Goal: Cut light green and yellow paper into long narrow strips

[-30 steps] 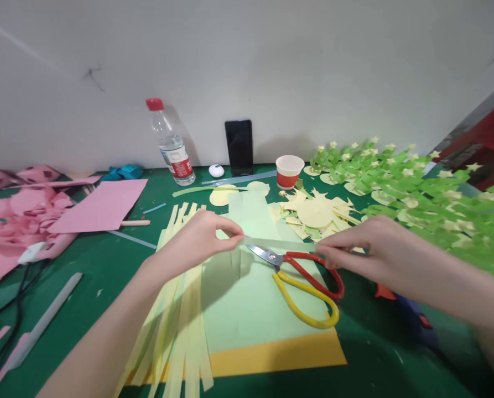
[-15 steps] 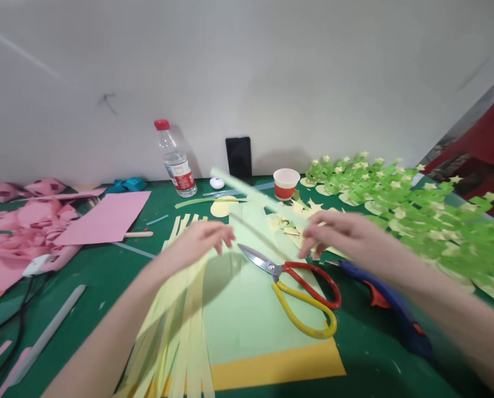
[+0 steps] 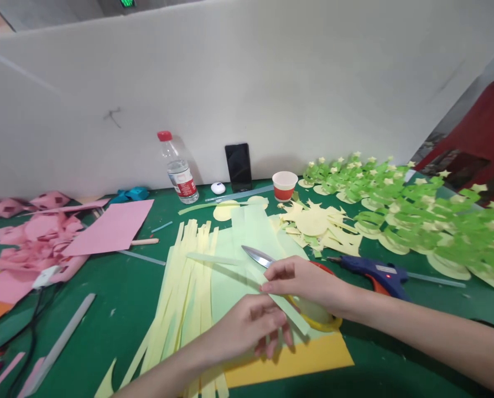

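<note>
Both hands hold one pale green paper strip above the green table. My right hand pinches it near the middle. My left hand grips its near end, fingers curled under. The strip runs from about the stack of yellow strips down to my left hand. Under my right hand lie scissors with red and yellow handles, mostly hidden, on a light green sheet over an orange sheet.
A blue glue gun lies right of my hands. Green paper rings with stars fill the right side, yellow cut-outs behind. A water bottle, phone and paper cup stand by the wall. Pink paper and cables are at left.
Both hands came nearer to me and lower. The strip, held stretched over the scissors and then swung up by the right hand, is now held by both hands close together.
</note>
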{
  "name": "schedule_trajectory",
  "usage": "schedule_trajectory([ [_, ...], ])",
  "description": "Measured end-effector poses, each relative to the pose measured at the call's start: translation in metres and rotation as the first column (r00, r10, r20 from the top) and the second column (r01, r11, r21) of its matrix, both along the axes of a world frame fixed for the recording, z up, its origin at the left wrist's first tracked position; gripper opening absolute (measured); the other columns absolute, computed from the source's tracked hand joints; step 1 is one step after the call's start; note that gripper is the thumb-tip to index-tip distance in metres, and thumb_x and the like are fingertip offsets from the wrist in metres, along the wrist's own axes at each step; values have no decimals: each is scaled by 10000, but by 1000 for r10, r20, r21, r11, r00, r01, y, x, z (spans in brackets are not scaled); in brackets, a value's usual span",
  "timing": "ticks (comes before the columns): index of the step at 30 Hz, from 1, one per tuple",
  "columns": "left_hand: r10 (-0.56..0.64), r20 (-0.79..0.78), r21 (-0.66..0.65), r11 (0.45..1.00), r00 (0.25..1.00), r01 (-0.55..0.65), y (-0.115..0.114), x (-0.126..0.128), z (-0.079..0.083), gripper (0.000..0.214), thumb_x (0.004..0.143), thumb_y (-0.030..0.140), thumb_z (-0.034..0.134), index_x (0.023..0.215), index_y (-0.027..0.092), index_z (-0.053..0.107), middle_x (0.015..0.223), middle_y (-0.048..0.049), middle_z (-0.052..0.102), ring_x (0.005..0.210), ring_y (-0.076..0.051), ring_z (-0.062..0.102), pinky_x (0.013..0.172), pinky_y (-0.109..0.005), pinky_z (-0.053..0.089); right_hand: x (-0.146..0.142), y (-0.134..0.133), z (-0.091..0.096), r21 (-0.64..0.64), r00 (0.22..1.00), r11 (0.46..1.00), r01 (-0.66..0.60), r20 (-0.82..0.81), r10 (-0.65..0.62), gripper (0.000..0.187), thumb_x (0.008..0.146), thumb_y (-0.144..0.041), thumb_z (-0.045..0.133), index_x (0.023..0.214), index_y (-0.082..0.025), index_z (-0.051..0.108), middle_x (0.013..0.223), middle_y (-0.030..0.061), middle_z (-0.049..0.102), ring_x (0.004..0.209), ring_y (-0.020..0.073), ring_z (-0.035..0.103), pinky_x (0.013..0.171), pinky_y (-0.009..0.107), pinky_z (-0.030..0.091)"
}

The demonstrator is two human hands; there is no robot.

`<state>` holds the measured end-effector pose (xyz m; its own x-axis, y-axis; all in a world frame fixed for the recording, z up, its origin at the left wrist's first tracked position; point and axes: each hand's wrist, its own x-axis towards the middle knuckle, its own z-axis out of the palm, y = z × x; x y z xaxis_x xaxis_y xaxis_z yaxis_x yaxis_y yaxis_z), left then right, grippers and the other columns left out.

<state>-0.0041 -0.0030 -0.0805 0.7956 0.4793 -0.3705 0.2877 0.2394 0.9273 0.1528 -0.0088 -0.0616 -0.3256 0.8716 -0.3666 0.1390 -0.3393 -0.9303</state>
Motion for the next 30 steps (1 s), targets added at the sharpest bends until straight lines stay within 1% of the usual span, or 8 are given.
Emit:
schedule_trajectory([
  [7, 158, 134, -104, 984, 978, -144, -8, 9, 6, 352, 771, 524, 491, 726, 175, 509, 568, 32, 534, 394, -50, 399, 469, -216, 354, -4, -4, 16, 120, 997, 993, -13, 80, 3, 299, 649, -422, 672, 643, -149, 547, 535, -62, 431, 504, 59, 387, 506, 203, 343],
  [10, 238, 137, -58, 971, 962, -232, -8, 5, 14, 330, 769, 463, 541, 625, 165, 525, 496, 41, 509, 388, -53, 392, 477, -224, 340, -2, -4, 28, 224, 983, 973, -63, 184, 21, 293, 775, -440, 532, 746, -153, 588, 600, -35, 501, 491, 67, 428, 503, 215, 382],
  [13, 373, 143, 16, 925, 917, -379, -3, -4, 26, 353, 768, 409, 562, 522, 162, 504, 492, 42, 504, 398, -48, 384, 499, -233, 350, 7, -5, 31, 349, 923, 932, -99, 383, -45, 282, 873, -345, 407, 996, -166, 585, 851, 40, 597, 710, 131, 555, 674, 278, 447],
  [15, 473, 187, 31, 873, 861, -486, 4, -12, 36, 342, 740, 353, 604, 487, 161, 475, 527, 44, 521, 401, -37, 371, 487, -228, 350, 15, -10, 24, 382, 835, 915, -131, 540, -106, 281, 866, -270, 442, 1097, -145, 543, 965, 92, 593, 880, 197, 554, 787, 355, 431],
  [18, 649, 331, 33, 718, 685, -696, 16, -24, 55, 278, 661, 206, 661, 458, 162, 476, 504, 51, 528, 386, -35, 367, 420, -213, 320, 25, -21, 0, 334, 686, 922, -195, 718, -115, 255, 835, -228, 523, 1072, -135, 547, 1043, 105, 574, 969, 228, 536, 839, 422, 422],
  [21, 700, 439, 36, 613, 564, -789, 31, -33, 80, 206, 681, 147, 625, 505, 195, 530, 414, 85, 465, 389, -44, 367, 390, -193, 284, 29, -28, -23, 267, 591, 935, -235, 803, -81, 253, 841, -221, 523, 1085, -156, 544, 1113, 93, 552, 1000, 214, 530, 858, 412, 430],
  [26, 670, 564, 65, 547, 483, -835, 65, -39, 116, 301, 803, 142, 541, 519, 241, 523, 510, 106, 546, 431, -52, 419, 399, -200, 334, 26, -21, -33, 173, 547, 959, -222, 837, -24, 611, 615, 38, 499, 1209, -105, 486, 1090, 189, 569, 1026, 309, 528, 811, 351, 432],
  [30, 674, 615, 3, 517, 410, -856, 86, -35, 108, 230, 710, 108, 581, 522, 217, 506, 470, 88, 515, 415, -37, 442, 383, -160, 340, 28, -13, -19, 87, 630, 982, -165, 776, 37, 701, 588, -19, 501, 1278, -76, 388, 1048, 197, 580, 864, 290, 594, 626, 317, 456],
])
